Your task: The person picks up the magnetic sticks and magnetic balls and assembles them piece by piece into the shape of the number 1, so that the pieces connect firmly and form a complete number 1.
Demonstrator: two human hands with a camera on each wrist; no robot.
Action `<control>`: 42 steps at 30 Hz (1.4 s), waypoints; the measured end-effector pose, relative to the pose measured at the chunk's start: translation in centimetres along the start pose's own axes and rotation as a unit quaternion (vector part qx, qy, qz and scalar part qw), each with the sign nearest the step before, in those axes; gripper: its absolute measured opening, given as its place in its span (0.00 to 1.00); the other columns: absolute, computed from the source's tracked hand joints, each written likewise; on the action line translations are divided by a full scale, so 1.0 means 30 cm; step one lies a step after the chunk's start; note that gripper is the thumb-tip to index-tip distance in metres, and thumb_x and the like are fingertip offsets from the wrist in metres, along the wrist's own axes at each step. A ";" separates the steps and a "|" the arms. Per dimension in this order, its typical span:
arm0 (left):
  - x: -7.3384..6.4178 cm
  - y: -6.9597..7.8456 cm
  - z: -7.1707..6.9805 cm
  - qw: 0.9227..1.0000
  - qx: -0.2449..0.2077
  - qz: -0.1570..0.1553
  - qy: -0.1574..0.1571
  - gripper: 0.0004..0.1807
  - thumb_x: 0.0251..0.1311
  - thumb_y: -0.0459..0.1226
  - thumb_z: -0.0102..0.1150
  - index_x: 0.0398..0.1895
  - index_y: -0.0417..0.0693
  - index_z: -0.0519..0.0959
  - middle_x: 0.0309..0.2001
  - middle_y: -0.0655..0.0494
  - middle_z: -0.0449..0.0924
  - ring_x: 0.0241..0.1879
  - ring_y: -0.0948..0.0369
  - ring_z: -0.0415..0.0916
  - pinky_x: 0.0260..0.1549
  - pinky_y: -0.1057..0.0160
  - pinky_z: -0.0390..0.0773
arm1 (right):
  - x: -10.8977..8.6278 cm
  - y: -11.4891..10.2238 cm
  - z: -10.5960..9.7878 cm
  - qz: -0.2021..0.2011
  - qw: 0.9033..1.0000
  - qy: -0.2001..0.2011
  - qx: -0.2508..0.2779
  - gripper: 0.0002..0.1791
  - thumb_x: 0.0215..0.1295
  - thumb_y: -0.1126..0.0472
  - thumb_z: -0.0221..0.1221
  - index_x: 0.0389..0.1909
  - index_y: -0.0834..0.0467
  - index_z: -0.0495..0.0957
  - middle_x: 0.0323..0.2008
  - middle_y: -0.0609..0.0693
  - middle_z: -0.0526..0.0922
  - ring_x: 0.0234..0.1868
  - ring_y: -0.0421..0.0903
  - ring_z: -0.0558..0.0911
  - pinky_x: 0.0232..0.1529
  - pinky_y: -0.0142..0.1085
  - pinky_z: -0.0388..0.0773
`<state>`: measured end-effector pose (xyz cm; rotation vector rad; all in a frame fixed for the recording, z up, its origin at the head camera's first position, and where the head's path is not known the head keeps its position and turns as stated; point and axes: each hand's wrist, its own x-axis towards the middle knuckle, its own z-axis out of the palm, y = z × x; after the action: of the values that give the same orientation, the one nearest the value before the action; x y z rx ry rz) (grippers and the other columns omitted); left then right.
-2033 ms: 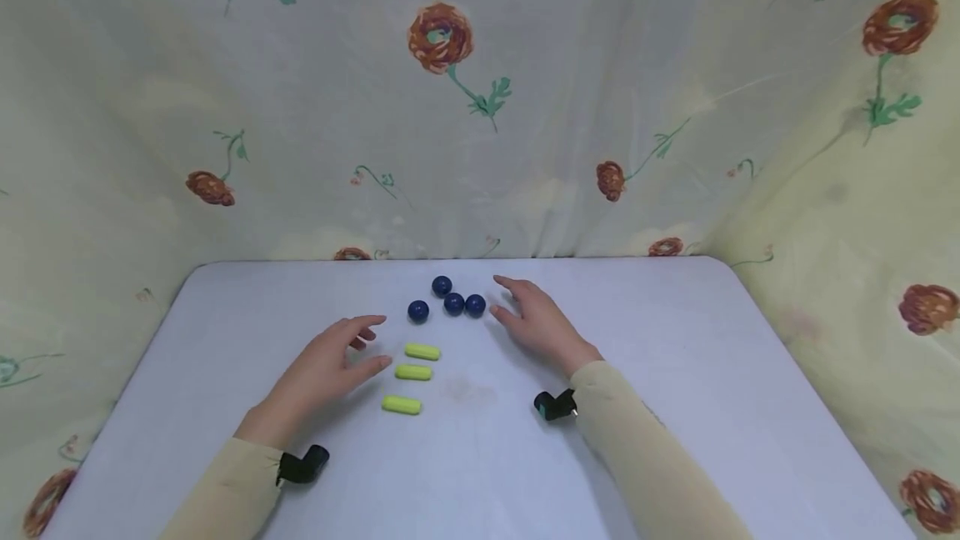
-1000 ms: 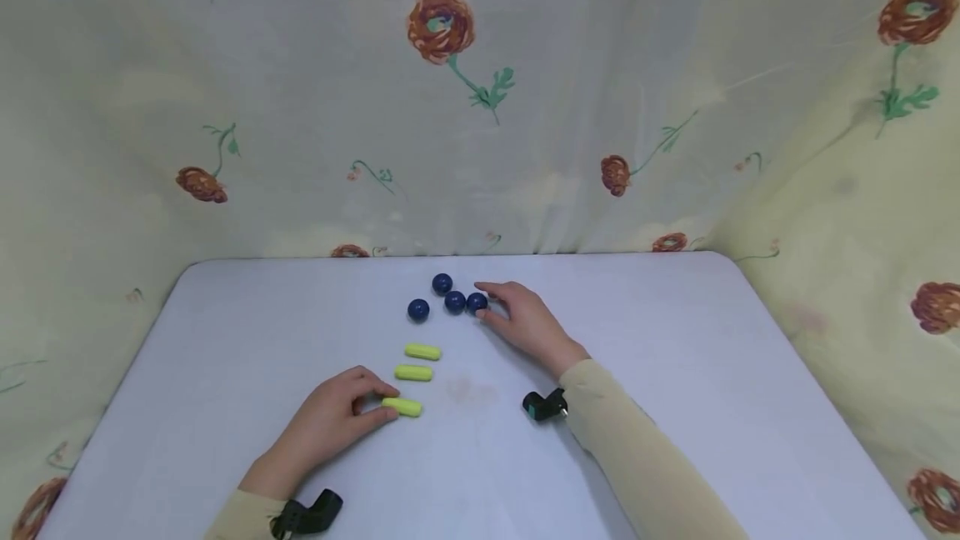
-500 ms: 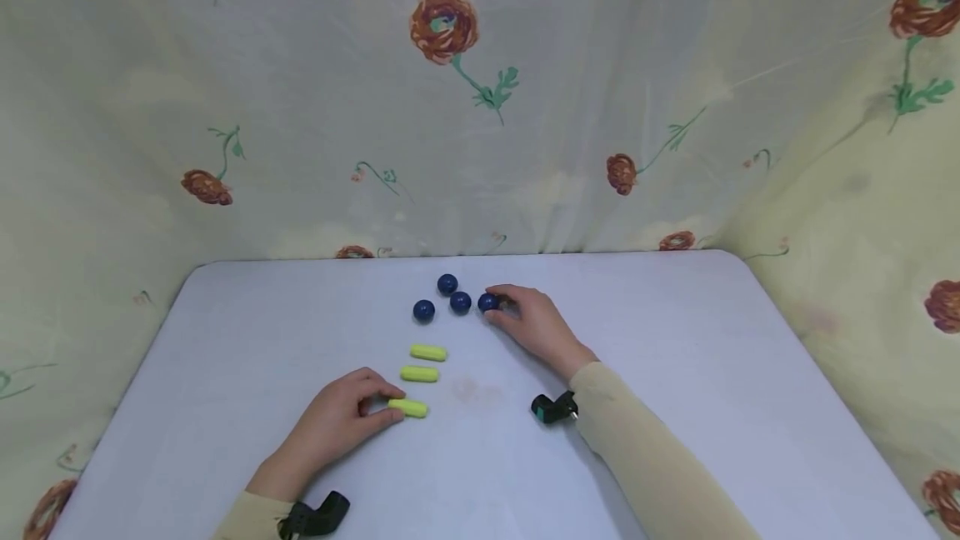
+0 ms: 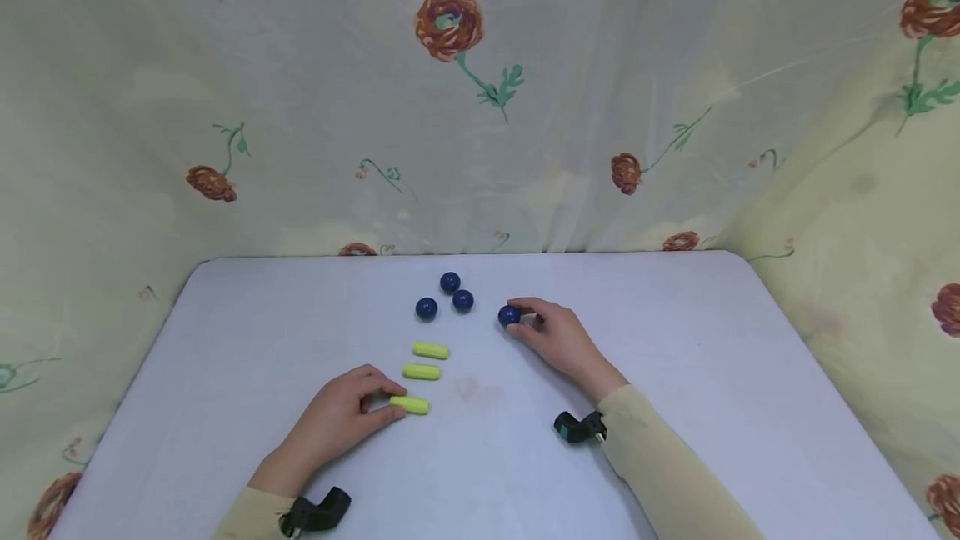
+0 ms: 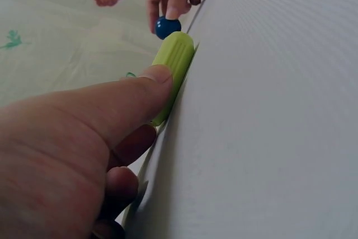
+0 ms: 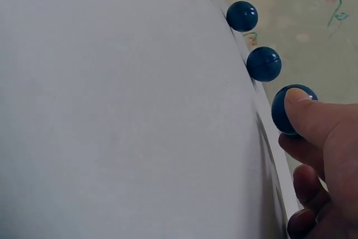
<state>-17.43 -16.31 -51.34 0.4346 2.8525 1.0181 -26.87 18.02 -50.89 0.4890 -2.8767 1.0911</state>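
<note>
My left hand (image 4: 341,413) pinches the nearest of three lime-green ridged sticks (image 4: 410,405) between thumb and fingers, close over the table. The left wrist view shows the thumb along the side of this stick (image 5: 178,54). To the right, my right hand (image 4: 558,340) pinches a shiny dark blue ball (image 4: 508,316); in the right wrist view the thumb presses on that ball (image 6: 283,117). The other two green sticks, a middle one (image 4: 422,372) and a far one (image 4: 431,350), lie roughly parallel beyond the left hand.
Three more blue balls, a left one (image 4: 426,308), a back one (image 4: 450,282) and a right one (image 4: 462,300), sit near the back of the white table (image 4: 675,407). A flowered curtain (image 4: 315,90) hangs behind and at both sides. Each wrist carries a small black camera (image 4: 318,511).
My left hand has come down toward the near green stick and taken hold of it. My right hand has gripped the rightmost ball and drawn it right and nearer, away from the others.
</note>
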 end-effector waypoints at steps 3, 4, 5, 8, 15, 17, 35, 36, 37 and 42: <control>0.001 0.000 0.004 1.000 -0.001 0.002 0.000 0.10 0.52 0.48 0.74 0.38 0.70 0.85 0.35 0.74 0.75 0.24 0.67 0.66 0.24 0.65 0.69 | -0.031 0.008 -0.005 0.007 1.000 -0.002 -0.001 0.23 0.65 0.47 0.65 0.60 0.45 0.78 0.49 0.41 0.82 0.37 0.43 0.75 0.41 0.41 0.71; 0.002 0.000 0.005 1.000 -0.001 0.001 0.000 0.10 0.52 0.48 0.74 0.38 0.70 0.85 0.35 0.74 0.75 0.24 0.67 0.66 0.24 0.65 0.69 | -0.042 0.011 -0.007 0.007 1.000 -0.003 0.001 0.22 0.65 0.47 0.65 0.60 0.45 0.78 0.48 0.41 0.82 0.37 0.43 0.74 0.41 0.41 0.70; 0.002 -0.001 0.006 1.000 0.000 0.001 0.000 0.10 0.52 0.48 0.74 0.38 0.70 0.85 0.35 0.74 0.75 0.24 0.68 0.66 0.24 0.65 0.69 | -0.053 0.014 -0.009 0.008 1.000 -0.004 0.002 0.22 0.65 0.47 0.65 0.60 0.44 0.79 0.47 0.41 0.82 0.36 0.43 0.74 0.40 0.41 0.70; 0.002 -0.004 0.009 1.000 0.004 -0.001 0.004 0.10 0.52 0.48 0.75 0.38 0.70 0.85 0.35 0.75 0.75 0.24 0.68 0.66 0.24 0.65 0.69 | -0.080 0.022 -0.010 0.001 1.000 -0.005 0.004 0.22 0.66 0.47 0.64 0.60 0.43 0.79 0.45 0.40 0.81 0.37 0.44 0.74 0.40 0.41 0.70; 0.004 0.005 0.002 1.000 0.002 -0.003 0.004 0.11 0.53 0.47 0.75 0.39 0.69 0.85 0.36 0.74 0.75 0.25 0.67 0.67 0.25 0.65 0.69 | -0.117 0.039 -0.014 -0.014 1.000 -0.001 -0.008 0.23 0.66 0.45 0.63 0.62 0.44 0.77 0.48 0.43 0.81 0.42 0.42 0.75 0.44 0.42 0.73; 0.005 0.008 0.001 1.000 0.003 -0.003 0.002 0.11 0.53 0.47 0.75 0.39 0.69 0.84 0.36 0.74 0.75 0.25 0.67 0.66 0.25 0.65 0.69 | -0.122 0.042 -0.013 -0.012 1.000 -0.004 -0.017 0.24 0.67 0.45 0.62 0.62 0.43 0.77 0.49 0.43 0.80 0.45 0.42 0.76 0.47 0.43 0.74; -0.006 0.021 0.004 1.000 0.017 -0.022 -0.004 0.11 0.53 0.47 0.74 0.39 0.66 0.84 0.34 0.72 0.75 0.25 0.65 0.66 0.25 0.63 0.68 | -0.117 0.063 -0.004 -0.058 0.998 0.002 0.001 0.21 0.70 0.49 0.60 0.62 0.47 0.77 0.56 0.45 0.80 0.59 0.46 0.75 0.59 0.48 0.70; -0.007 0.023 0.004 1.000 0.016 -0.020 -0.005 0.11 0.53 0.47 0.74 0.40 0.65 0.85 0.34 0.72 0.75 0.25 0.65 0.66 0.25 0.63 0.68 | -0.118 0.064 -0.004 -0.057 0.998 0.001 0.002 0.21 0.70 0.49 0.60 0.63 0.46 0.77 0.56 0.45 0.80 0.59 0.46 0.75 0.59 0.48 0.70; -0.009 0.025 0.004 1.000 0.015 -0.019 -0.005 0.11 0.54 0.47 0.74 0.41 0.64 0.85 0.34 0.72 0.75 0.25 0.65 0.67 0.26 0.63 0.69 | -0.119 0.065 -0.005 -0.056 0.998 0.000 0.002 0.22 0.70 0.49 0.60 0.63 0.46 0.77 0.56 0.45 0.80 0.59 0.46 0.75 0.59 0.48 0.70; -0.018 0.034 0.014 1.000 0.001 -0.014 -0.001 0.12 0.55 0.46 0.73 0.43 0.63 0.87 0.35 0.71 0.75 0.29 0.66 0.69 0.30 0.63 0.71 | -0.129 0.065 -0.007 -0.047 0.999 -0.003 0.002 0.22 0.71 0.49 0.60 0.63 0.45 0.76 0.57 0.45 0.80 0.59 0.46 0.75 0.60 0.48 0.69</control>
<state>-16.59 -15.45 -51.02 0.3944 2.8501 1.0102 -23.81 20.63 -52.50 0.6229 -2.8252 1.0818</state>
